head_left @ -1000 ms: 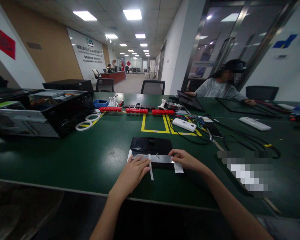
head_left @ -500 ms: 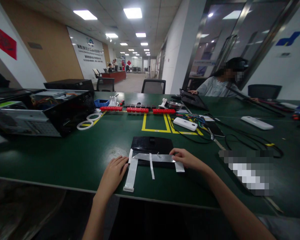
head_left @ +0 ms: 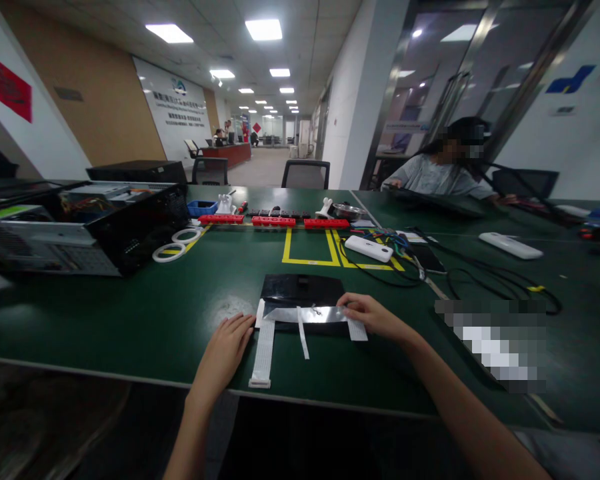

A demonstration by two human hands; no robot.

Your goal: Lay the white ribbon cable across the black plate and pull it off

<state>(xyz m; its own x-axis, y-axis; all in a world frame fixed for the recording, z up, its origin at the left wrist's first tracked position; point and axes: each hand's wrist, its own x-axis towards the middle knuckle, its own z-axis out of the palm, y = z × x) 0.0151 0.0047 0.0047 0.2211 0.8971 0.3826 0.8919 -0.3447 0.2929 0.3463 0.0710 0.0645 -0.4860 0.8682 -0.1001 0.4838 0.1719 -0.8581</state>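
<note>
In front of me on the green table lies a dark, glossy panel point(head_left: 280, 288). Across its near side runs a flat ribbon cable point(head_left: 287, 314), silvery along the middle. Its white left leg point(head_left: 263, 353) hangs toward the table edge and ends in a connector; a shorter white piece shows at the right. A narrow white strip point(head_left: 303, 337) crosses the middle. My left hand point(head_left: 229, 347) rests with fingers stretched out, fingertips at the panel's left edge. The fingers of my right hand point(head_left: 373, 316) are closed on the cable's right end; the fingertips partly hide it.
An opened computer case point(head_left: 100, 227) stands at the left, with white rings point(head_left: 169, 253) beside it. Red racks point(head_left: 274, 221) line the back. A white device point(head_left: 369, 249) and black cables point(head_left: 510, 293) lie right. Across the table, a person point(head_left: 445, 167) handles a dark panel point(head_left: 433, 201).
The co-worker's dark panel has tipped down from upright to nearly flat. My hands stay almost in place; the ribbon cable's left leg has shifted slightly.
</note>
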